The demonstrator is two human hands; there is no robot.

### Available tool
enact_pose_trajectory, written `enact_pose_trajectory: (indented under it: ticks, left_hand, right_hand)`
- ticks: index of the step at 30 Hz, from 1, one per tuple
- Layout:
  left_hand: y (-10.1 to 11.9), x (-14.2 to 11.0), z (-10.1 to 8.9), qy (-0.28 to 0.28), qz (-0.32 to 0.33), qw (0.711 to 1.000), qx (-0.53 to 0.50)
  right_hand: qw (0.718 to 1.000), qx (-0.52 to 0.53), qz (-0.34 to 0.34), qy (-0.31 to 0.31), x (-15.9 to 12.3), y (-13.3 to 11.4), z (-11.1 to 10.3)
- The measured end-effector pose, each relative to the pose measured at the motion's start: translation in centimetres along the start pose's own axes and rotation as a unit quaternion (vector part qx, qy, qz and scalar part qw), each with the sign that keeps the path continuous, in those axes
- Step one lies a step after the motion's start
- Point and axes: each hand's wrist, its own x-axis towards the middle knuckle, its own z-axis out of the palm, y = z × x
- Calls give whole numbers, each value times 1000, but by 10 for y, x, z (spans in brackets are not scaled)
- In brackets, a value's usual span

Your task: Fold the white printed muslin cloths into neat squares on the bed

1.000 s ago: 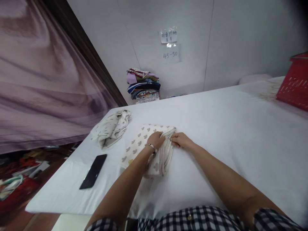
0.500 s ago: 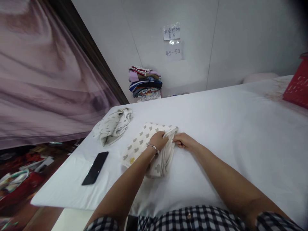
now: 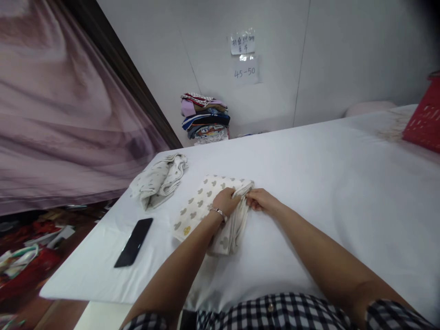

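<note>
Pink curtain (image 3: 68,110): hangs down the left side, dark strip (image 3: 137,78) along its edge.
Floor clutter (image 3: 30,238): blurred items beneath the curtain, some red, most too unclear to name.
Black phone (image 3: 134,243): lies flat on the white tabletop (image 3: 326,183), near its left end.
Rumpled cloth (image 3: 156,183): pale with dark flecks, loosely folded, beyond the phone.
Textile pile (image 3: 206,120): mixed colours, stacked against the grey wall (image 3: 343,59), past the tabletop's far edge.
Folded cloth (image 3: 197,201): cream with grey motifs and one yellow mark, lying on the tabletop before the person, layered edges at its right.
Left hand (image 3: 226,200): on top of the cloth, fingers bent over its layers; whether it grips cannot be told.
Wall papers (image 3: 244,71): two handwritten sheets, the lower reading 45-50.
Right hand (image 3: 260,200): thumb and fingers closed together, pinching the cloth's right edge.
Checked shirt (image 3: 282,314): black and white, at the tabletop's near edge.
Red basket (image 3: 424,117): perforated, at far right, partly out of view.
</note>
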Motion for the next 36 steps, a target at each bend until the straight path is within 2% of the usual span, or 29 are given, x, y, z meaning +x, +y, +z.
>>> enact_pose_trajectory:
  ticks: [8, 17, 21, 26, 31, 36]
  left_hand:
    - [1, 1, -1, 1, 6, 1000, -9]
    - [-3, 0, -6, -5, 16, 999, -48]
    - [-24, 11, -23, 3, -2, 999, -53]
    - [-71, 39, -39, 43, -72, 996, -15]
    - [-105, 59, -23, 15, -119, 993, 13]
    - [-113, 61, -10, -2, -146, 989, 31]
  right_hand:
    - [999, 18, -25, 42, 5, 5, 5]
    - [999, 48, 0, 8, 1, -3, -5]
    - [998, 60, 11, 36, 5, 0, -2]
    - [995, 82, 9, 61, 8, 2, 6]
    - [991, 106, -17, 78, 9, 2, 8]
    - [981, 161, -55, 98, 4, 2, 9]
